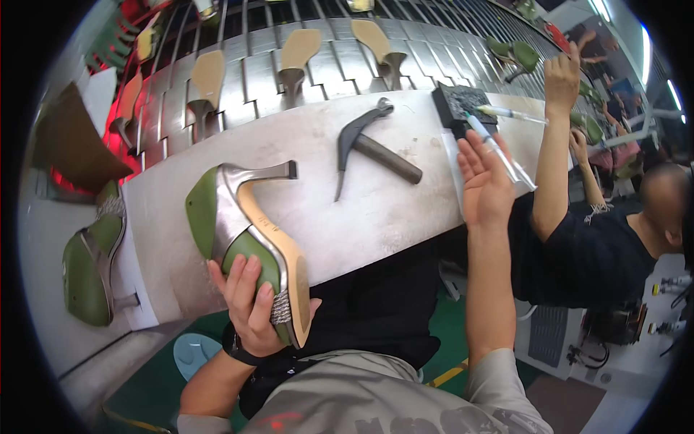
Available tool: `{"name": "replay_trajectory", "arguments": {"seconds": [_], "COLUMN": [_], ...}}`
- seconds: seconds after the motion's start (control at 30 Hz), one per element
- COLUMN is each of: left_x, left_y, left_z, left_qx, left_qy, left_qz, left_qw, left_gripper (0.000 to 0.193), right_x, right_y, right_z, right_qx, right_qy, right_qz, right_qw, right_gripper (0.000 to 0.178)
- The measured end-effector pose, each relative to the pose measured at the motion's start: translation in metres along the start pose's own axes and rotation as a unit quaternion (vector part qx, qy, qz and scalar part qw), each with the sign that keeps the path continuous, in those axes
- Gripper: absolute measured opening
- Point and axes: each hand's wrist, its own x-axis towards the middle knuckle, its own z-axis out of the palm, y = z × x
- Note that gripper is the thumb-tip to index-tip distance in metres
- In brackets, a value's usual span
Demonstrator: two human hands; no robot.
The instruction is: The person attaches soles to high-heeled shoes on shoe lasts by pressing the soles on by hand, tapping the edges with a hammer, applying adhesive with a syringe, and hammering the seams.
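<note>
Workbench [376, 217]: I hold one shoe, sole up.
My left hand [249, 307] grips the green high-heeled shoe [246, 239] at the bench's near edge; my right hand [486, 184] is open beside a syringe [495, 148], hammer [372, 145] nearby.

The left hand [249, 307] sits at the near edge of the workbench [376, 217], closed round the toe end of a high-heeled shoe [249, 239] whose heel points away toward the conveyor [289, 65] behind the bench. Left of it, off the bench on a lower surface, lies a second shoe [90, 267]. The right hand [486, 184] is raised to the right, over the bench's right end, just before a syringe [491, 141] and a block [463, 105]. Between the two hands, farther back on the bench, lies a hammer [372, 145]. Shoes stand in a row on the conveyor. A co-worker's arm [553, 152] rises just right of the right hand
</note>
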Motion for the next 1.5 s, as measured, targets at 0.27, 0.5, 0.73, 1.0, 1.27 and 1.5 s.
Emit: {"name": "replay_trajectory", "arguments": {"seconds": [0.27, 0.5, 0.73, 1.0, 1.27, 1.5], "left_x": [-0.017, -0.018, -0.019, -0.018, -0.018, -0.018], "left_y": [-0.011, -0.008, -0.009, -0.008, -0.008, -0.007], "left_z": [-0.006, 0.000, -0.002, 0.001, 0.003, 0.005], "left_qx": [-0.059, -0.055, -0.054, -0.056, -0.053, -0.053], "left_qy": [-0.030, 0.030, 0.027, 0.035, 0.048, 0.059], "left_qz": [0.037, 0.004, -0.002, -0.009, -0.015, -0.015], "left_qw": [0.997, 0.998, 0.998, 0.998, 0.997, 0.997], "left_gripper": [0.081, 0.037, 0.037, 0.037, 0.038, 0.036], "right_x": [-0.082, -0.156, -0.151, -0.139, -0.118, -0.113], "right_y": [-0.041, -0.037, -0.017, -0.019, 0.016, 0.040], "right_z": [0.031, 0.075, 0.112, 0.121, 0.161, 0.163], "right_qx": [-0.267, -0.276, -0.237, -0.320, -0.373, -0.314], "right_qy": [-0.170, -0.345, -0.462, -0.533, -0.518, -0.537], "right_qz": [-0.171, -0.136, -0.130, -0.199, -0.218, -0.231], "right_qw": [0.933, 0.887, 0.845, 0.758, 0.738, 0.748], "right_gripper": [0.036, 0.050, 0.035, 0.050, 0.031, 0.026]}}
